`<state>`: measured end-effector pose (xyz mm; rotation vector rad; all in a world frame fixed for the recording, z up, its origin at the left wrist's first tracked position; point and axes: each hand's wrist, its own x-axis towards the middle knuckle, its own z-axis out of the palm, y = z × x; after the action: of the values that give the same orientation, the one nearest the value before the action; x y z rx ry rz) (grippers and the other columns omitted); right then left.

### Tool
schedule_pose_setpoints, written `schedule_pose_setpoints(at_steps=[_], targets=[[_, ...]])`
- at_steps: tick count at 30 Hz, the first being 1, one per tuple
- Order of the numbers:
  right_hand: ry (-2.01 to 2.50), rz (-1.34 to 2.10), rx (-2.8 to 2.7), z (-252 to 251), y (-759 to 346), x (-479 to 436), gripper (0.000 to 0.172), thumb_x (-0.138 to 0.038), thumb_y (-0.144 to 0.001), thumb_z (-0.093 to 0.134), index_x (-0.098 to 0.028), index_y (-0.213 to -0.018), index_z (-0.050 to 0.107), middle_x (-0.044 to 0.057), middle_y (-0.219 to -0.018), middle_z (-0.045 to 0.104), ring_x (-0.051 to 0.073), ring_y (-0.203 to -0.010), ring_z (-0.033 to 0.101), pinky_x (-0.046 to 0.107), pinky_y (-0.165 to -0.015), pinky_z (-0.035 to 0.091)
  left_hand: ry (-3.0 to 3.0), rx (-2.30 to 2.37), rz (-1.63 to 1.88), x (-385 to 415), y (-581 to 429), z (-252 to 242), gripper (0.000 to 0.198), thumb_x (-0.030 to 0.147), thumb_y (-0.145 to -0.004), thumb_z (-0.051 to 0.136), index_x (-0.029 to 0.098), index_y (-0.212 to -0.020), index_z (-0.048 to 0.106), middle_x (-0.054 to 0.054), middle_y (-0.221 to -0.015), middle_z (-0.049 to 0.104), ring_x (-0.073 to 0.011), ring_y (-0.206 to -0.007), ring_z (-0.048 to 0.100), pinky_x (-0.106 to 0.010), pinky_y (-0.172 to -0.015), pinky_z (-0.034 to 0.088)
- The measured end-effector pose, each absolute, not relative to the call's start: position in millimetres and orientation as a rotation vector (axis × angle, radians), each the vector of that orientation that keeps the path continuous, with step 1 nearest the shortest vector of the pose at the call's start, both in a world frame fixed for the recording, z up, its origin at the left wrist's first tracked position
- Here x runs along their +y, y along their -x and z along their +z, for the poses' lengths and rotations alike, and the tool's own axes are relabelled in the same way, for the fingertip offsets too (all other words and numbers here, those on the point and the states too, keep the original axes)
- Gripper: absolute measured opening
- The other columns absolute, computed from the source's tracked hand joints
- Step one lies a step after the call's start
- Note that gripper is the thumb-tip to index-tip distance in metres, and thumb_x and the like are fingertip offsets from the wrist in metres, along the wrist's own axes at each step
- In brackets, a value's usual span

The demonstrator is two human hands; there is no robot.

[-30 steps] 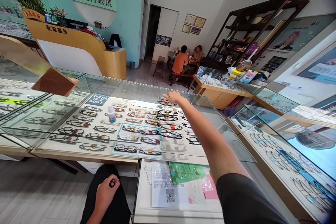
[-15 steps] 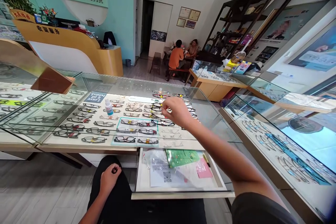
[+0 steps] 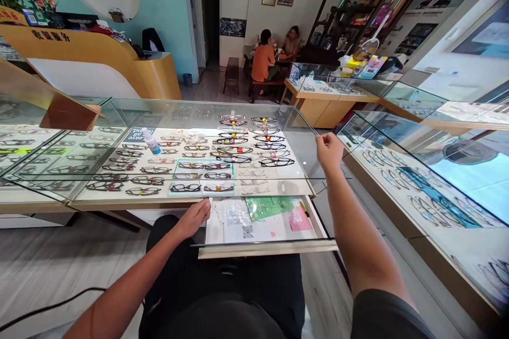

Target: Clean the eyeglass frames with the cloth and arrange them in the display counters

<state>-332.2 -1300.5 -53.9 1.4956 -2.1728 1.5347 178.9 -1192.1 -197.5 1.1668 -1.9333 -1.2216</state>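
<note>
My left hand (image 3: 196,217) is at the left side of the pulled-out drawer (image 3: 266,250), its closed fingers against the drawer's side wall near the counter edge. Inside the drawer lie a printed sheet with a square code (image 3: 234,225), a green packet (image 3: 267,207) and a pink paper (image 3: 299,219). My right hand (image 3: 331,152) is raised at the right end of the glass display case (image 3: 262,111). Its fingers are curled in, and whatever they hold is hidden. Eyeglasses (image 3: 277,162) lie in rows in the case, left of this hand.
A small white-and-blue bottle (image 3: 151,142) stands at the case's left part. Another glass case (image 3: 397,180) with eyeglasses runs along the right. Two people sit at a table at the back, one in an orange top (image 3: 263,62). A black cable (image 3: 51,302) crosses the lower left.
My right hand has moved from above the eyeglasses to the right end of the case. My left hand has gone from my thigh up to the drawer's left side. The view has tilted down.
</note>
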Motion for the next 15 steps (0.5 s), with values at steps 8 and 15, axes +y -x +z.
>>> schedule_pose_setpoints(at_steps=[8,15], targets=[[-1.284,1.581,-2.316,-73.5,358.3,-1304.5,0.021,-0.032,-0.091,0.064,-0.025,-0.074,0.055,0.000,-0.074,0.059,0.022,-0.078,0.053,0.040,-0.084,0.044,-1.468,-2.775,-0.449,-1269.4,-106.1,-167.5,0.020,0.037,-0.104,0.064,0.021,-0.096,0.072,-0.011,-0.111,0.079,-0.0291,-0.109,0.070,-0.037,-0.092,0.050],[-1.317,1.443,-2.344,-87.9,365.4,-1311.2,0.022,-0.030,-0.090,0.063,-0.026,-0.071,0.053,0.003,-0.076,0.060,0.023,-0.079,0.052,0.043,-0.085,0.047,-1.691,-2.753,-0.198,-1326.0,-83.1,-197.7,0.035,0.025,-0.090,0.077,0.011,-0.122,0.078,-0.027,-0.141,0.072,-0.0440,-0.138,0.056,-0.055,-0.117,0.038]])
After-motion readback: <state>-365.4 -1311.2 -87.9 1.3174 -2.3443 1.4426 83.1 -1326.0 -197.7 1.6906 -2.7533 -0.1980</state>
